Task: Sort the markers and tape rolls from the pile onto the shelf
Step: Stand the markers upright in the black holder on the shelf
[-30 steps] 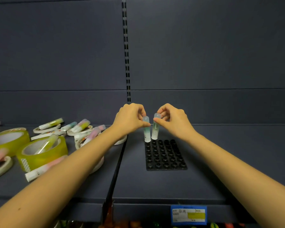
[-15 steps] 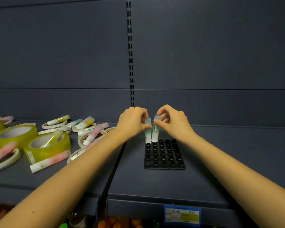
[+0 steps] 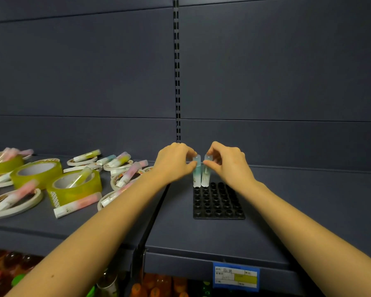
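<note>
Two pale blue-green markers stand upright side by side at the back-left corner of a black holder tray (image 3: 219,212) full of round sockets. My left hand (image 3: 174,162) pinches the cap of the left marker (image 3: 196,175). My right hand (image 3: 228,162) pinches the cap of the right marker (image 3: 206,176). Both marker bottoms rest at the tray's back row. On the shelf to the left lies the pile: yellow tape rolls (image 3: 73,188), flat white tape rolls (image 3: 13,203) and pastel markers (image 3: 77,204) lying across them.
The dark shelf (image 3: 201,239) has a seam and an upright slotted rail (image 3: 177,82) between its two bays. A blue and yellow price label (image 3: 236,276) hangs on the front edge. Bottles show on the shelf below.
Both hands have lowered the two markers until they stand in the tray's back row. The view has shifted a little to the right.
</note>
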Demonstrator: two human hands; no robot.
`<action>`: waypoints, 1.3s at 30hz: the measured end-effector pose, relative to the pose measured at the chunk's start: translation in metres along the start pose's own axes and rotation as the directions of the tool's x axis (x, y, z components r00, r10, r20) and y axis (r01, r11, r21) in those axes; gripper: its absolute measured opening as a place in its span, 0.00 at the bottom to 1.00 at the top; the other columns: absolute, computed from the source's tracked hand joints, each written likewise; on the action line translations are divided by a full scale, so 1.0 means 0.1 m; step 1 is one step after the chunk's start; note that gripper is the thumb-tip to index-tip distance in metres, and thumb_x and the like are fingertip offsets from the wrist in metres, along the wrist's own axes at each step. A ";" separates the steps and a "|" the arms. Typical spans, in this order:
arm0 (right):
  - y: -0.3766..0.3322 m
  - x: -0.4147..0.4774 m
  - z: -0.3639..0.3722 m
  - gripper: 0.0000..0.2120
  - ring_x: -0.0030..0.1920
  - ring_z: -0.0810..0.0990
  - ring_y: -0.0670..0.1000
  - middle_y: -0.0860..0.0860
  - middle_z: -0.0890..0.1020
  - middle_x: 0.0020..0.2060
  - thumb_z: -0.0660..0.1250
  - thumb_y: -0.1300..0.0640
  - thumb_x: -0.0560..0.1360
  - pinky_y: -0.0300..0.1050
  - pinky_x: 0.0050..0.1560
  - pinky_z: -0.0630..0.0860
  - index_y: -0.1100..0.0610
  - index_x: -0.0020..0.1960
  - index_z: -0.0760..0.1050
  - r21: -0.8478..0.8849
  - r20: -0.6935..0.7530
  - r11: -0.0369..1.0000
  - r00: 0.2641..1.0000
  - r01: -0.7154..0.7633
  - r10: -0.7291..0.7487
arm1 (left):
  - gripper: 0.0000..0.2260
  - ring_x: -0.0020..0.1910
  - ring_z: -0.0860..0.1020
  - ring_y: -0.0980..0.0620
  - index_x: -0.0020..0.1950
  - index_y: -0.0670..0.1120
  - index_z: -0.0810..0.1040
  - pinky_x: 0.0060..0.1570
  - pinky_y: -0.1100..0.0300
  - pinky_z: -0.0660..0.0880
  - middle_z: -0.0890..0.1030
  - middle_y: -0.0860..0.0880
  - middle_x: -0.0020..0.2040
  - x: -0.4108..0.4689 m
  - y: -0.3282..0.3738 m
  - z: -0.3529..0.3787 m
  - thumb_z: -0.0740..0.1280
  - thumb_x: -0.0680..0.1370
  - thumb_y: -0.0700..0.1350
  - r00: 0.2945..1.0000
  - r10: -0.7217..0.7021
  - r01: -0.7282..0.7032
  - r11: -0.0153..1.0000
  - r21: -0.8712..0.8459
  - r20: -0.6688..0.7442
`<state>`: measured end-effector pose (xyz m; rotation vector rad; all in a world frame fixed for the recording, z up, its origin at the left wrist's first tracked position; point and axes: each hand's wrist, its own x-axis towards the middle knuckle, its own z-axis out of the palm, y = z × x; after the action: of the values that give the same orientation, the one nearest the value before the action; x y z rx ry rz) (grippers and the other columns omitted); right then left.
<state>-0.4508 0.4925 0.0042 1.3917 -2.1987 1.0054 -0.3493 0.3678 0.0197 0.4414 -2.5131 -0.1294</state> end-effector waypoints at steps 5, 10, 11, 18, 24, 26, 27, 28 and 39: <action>0.00 0.03 -0.01 0.09 0.46 0.80 0.53 0.50 0.82 0.44 0.67 0.50 0.75 0.48 0.46 0.77 0.54 0.52 0.75 -0.048 0.043 0.999 0.999 -0.022 0.024 | 0.15 0.56 0.77 0.49 0.63 0.49 0.77 0.48 0.57 0.72 0.81 0.49 0.58 -0.01 0.02 0.00 0.62 0.77 0.48 0.999 0.015 -0.017 0.999 0.047 0.039; -0.04 0.12 -0.05 0.11 0.53 0.77 0.51 0.47 0.79 0.51 0.61 0.44 0.77 0.44 0.43 0.69 0.50 0.52 0.76 -0.232 0.074 0.973 0.997 0.022 -0.004 | 0.19 0.66 0.70 0.49 0.69 0.48 0.70 0.59 0.53 0.69 0.75 0.49 0.66 -0.07 -0.07 -0.08 0.59 0.78 0.47 0.998 0.016 -0.022 0.995 0.098 0.059; -0.05 0.14 -0.06 0.13 0.53 0.76 0.51 0.47 0.78 0.51 0.60 0.44 0.78 0.44 0.42 0.68 0.50 0.51 0.77 -0.263 0.087 0.964 0.996 0.034 -0.011 | 0.18 0.65 0.71 0.49 0.68 0.48 0.71 0.59 0.53 0.70 0.75 0.49 0.65 -0.10 -0.12 -0.11 0.60 0.78 0.46 1.000 -0.011 0.009 0.997 0.072 0.029; -0.27 0.25 -0.12 0.23 0.57 0.72 0.53 0.50 0.76 0.53 0.53 0.40 0.79 0.45 0.39 0.67 0.54 0.50 0.81 -0.501 0.166 0.858 0.986 0.110 -0.030 | 0.12 0.54 0.78 0.48 0.58 0.47 0.79 0.52 0.52 0.76 0.82 0.49 0.54 -0.52 -0.63 -0.43 0.62 0.77 0.45 0.961 -0.244 0.245 0.969 -0.006 -0.128; -0.78 0.15 0.17 0.10 0.48 0.78 0.51 0.46 0.80 0.46 0.58 0.49 0.78 0.42 0.37 0.66 0.50 0.51 0.76 -0.312 -0.071 0.931 0.972 0.191 -0.224 | 0.10 0.47 0.79 0.48 0.53 0.46 0.81 0.45 0.54 0.76 0.83 0.48 0.49 -0.69 -1.03 -0.67 0.63 0.77 0.46 0.943 -0.313 0.318 0.948 0.028 -0.115; -0.99 0.21 0.38 0.10 0.49 0.79 0.55 0.48 0.82 0.47 0.59 0.48 0.77 0.44 0.40 0.66 0.49 0.52 0.75 -0.230 0.044 0.961 0.988 0.154 -0.147 | 0.10 0.46 0.79 0.48 0.52 0.46 0.81 0.45 0.54 0.76 0.83 0.48 0.49 -0.73 -1.15 -0.71 0.63 0.77 0.46 0.946 -0.303 0.307 0.952 0.017 -0.113; -1.08 0.25 0.49 0.11 0.50 0.79 0.57 0.50 0.82 0.49 0.59 0.47 0.77 0.45 0.41 0.66 0.50 0.53 0.76 -0.228 0.112 0.965 0.988 0.132 -0.109 | 0.10 0.46 0.79 0.48 0.52 0.46 0.81 0.45 0.53 0.77 0.83 0.48 0.49 -0.74 -1.22 -0.73 0.63 0.77 0.46 0.948 -0.298 0.302 0.953 0.016 -0.112; -1.16 0.29 0.60 0.13 0.52 0.79 0.58 0.52 0.81 0.50 0.58 0.45 0.77 0.45 0.42 0.67 0.50 0.54 0.76 -0.236 0.177 0.965 0.982 0.112 -0.070 | 0.10 0.45 0.79 0.49 0.51 0.46 0.81 0.43 0.54 0.76 0.84 0.48 0.49 -0.75 -1.29 -0.74 0.63 0.77 0.47 0.950 -0.293 0.297 0.955 0.020 -0.107; -1.63 0.75 1.58 0.26 0.58 0.76 0.59 0.56 0.76 0.59 0.63 0.45 0.76 0.48 0.44 0.67 0.60 0.65 0.62 -0.413 0.234 0.889 0.920 -0.199 0.315 | 0.08 0.39 0.74 0.54 0.48 0.50 0.80 0.38 0.58 0.72 0.82 0.50 0.46 -0.79 -1.99 -0.90 0.62 0.76 0.48 0.988 -0.155 0.154 0.987 0.047 0.004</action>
<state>-0.3284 0.2874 0.0040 1.1428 -2.6778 0.4147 -0.1806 0.2076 0.0155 0.6563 -2.4914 -0.1330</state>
